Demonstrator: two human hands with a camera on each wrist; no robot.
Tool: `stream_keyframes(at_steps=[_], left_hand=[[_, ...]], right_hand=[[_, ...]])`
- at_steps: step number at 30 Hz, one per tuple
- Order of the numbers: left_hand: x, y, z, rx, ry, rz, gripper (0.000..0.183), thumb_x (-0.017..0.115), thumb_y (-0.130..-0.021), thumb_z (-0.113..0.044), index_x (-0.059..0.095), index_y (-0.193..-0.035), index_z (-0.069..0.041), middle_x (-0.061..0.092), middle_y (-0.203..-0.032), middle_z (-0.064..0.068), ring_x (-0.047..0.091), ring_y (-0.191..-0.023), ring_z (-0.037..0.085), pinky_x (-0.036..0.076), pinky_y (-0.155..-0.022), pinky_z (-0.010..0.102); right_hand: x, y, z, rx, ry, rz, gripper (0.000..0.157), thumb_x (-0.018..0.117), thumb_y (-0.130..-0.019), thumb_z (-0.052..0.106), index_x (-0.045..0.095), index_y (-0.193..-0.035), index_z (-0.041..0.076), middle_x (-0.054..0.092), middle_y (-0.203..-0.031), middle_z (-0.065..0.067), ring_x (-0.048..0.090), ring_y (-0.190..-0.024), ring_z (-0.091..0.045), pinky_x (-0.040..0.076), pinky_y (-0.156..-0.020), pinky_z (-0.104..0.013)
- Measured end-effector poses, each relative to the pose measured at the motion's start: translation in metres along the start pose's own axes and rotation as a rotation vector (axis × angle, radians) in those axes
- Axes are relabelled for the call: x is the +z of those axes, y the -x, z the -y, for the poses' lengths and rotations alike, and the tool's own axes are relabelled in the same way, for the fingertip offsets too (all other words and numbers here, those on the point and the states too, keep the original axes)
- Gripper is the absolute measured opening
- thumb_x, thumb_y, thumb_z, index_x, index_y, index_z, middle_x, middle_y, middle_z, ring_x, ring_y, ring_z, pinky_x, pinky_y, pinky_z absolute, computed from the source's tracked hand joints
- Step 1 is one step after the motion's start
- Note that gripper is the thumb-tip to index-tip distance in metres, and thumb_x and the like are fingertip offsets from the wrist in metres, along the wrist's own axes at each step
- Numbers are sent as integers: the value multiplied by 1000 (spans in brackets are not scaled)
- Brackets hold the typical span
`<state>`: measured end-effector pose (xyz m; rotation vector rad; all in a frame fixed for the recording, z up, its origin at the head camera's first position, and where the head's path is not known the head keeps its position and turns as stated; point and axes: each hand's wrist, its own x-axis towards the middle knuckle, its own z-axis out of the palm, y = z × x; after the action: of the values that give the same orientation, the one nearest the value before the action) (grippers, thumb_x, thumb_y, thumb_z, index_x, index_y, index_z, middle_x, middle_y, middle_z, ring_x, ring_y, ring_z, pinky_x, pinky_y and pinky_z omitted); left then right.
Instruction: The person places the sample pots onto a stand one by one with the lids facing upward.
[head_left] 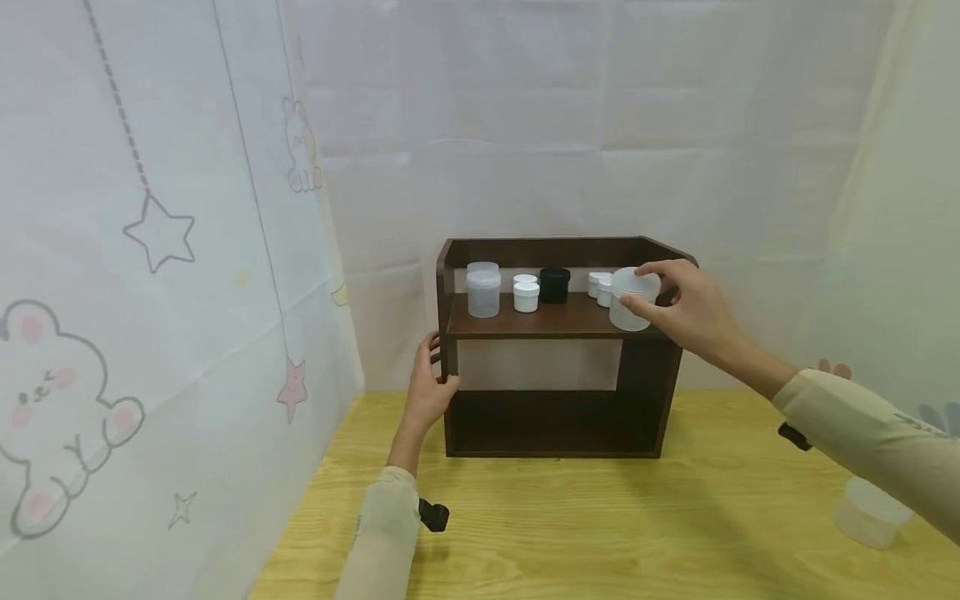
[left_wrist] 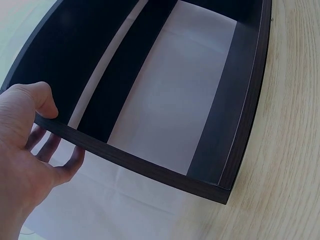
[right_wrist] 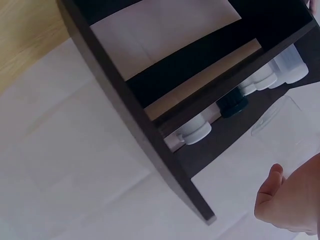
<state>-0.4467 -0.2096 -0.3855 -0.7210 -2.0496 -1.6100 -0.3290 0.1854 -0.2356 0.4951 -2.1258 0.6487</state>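
A dark brown two-level shelf (head_left: 536, 423) stands on the table. My left hand (head_left: 429, 393) grips the edge of its left side panel, thumb on the inner side and fingers around the outside, as the left wrist view (left_wrist: 25, 145) also shows. At the right end of the upper level, my right hand (head_left: 697, 304) pinches a translucent plastic jar (head_left: 628, 312) near its top between thumb and fingers. In the right wrist view this jar (right_wrist: 285, 132) appears off the board, in front of the shelf. Whether it touches anything there is hard to tell.
On the upper level stand translucent jars (head_left: 483, 293) at left, small white jars (head_left: 526, 298), a black jar (head_left: 554, 287), and more white jars (head_left: 605, 293) partly behind the held one. Another translucent jar (head_left: 870, 512) sits on the table (head_left: 540, 525) at right.
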Motion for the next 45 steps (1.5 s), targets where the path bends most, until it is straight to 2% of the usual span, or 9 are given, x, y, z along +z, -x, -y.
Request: stream_keyframes(at_steps=[4, 10, 15, 20, 30, 36, 41, 45], left_hand=[[-1, 1, 2, -9, 10, -4, 88, 61, -86, 6, 26, -159, -29, 34, -154, 1, 41, -134, 28, 47, -97, 53], [-1, 2, 2, -8, 0, -11, 87, 61, -86, 5, 26, -159, -26, 34, -154, 0, 42, -133, 28, 47, -97, 54], [0, -1, 2, -6, -6, -2, 87, 61, -87, 5, 26, -159, -28, 34, -153, 0, 42, -133, 27, 47, -97, 53], [-2, -6, -1, 11, -8, -1, 89, 60, -86, 7, 25, -160, -28, 33, -155, 1, 40, -135, 30, 46, -98, 55], [-4, -4, -4, -5, -20, -1, 89, 60, -86, 7, 24, -160, -27, 32, -155, 2, 40, -135, 29, 46, -98, 55], [-3, -3, -4, 9, -16, -15, 89, 59, -85, 9, 24, -161, -23, 32, -156, 4, 39, -136, 31, 46, -97, 56], [-1, 1, 2, -20, -13, -14, 90, 61, -85, 8, 24, -160, -25, 33, -155, 2, 40, -135, 29, 47, -97, 54], [3, 4, 2, -10, 9, -14, 91, 62, -85, 11, 24, -161, -22, 32, -156, 6, 40, -135, 34, 46, -96, 58]], right_hand=[[16, -23, -1, 114, -59, 75, 51, 78, -91, 37, 65, -129, 7, 61, -121, -13, 59, -93, -27, 46, -66, -34], [40, -50, -7, 250, -127, 137, 53, 75, -93, 41, 63, -131, 7, 62, -123, -14, 61, -95, -28, 48, -64, -31], [55, -61, -13, 300, -152, 164, 54, 75, -93, 41, 62, -131, 5, 57, -134, -17, 58, -107, -32, 50, -78, -44], [68, -70, -18, 311, -176, 197, 54, 75, -93, 42, 61, -131, 5, 55, -138, -18, 55, -117, -36, 51, -86, -53], [93, -78, -24, 327, -203, 265, 52, 72, -96, 37, 59, -133, 2, 52, -142, -21, 53, -122, -39, 51, -90, -53], [101, -84, -22, 303, -176, 248, 48, 74, -95, 34, 62, -129, 3, 54, -141, -21, 54, -123, -40, 49, -92, -54], [107, -82, -18, 316, -149, 281, 49, 73, -95, 36, 62, -130, 4, 54, -140, -23, 54, -124, -41, 49, -93, -54], [110, -79, -15, 319, -156, 294, 48, 73, -96, 33, 61, -131, 2, 54, -138, -24, 53, -123, -41, 50, -92, -54]])
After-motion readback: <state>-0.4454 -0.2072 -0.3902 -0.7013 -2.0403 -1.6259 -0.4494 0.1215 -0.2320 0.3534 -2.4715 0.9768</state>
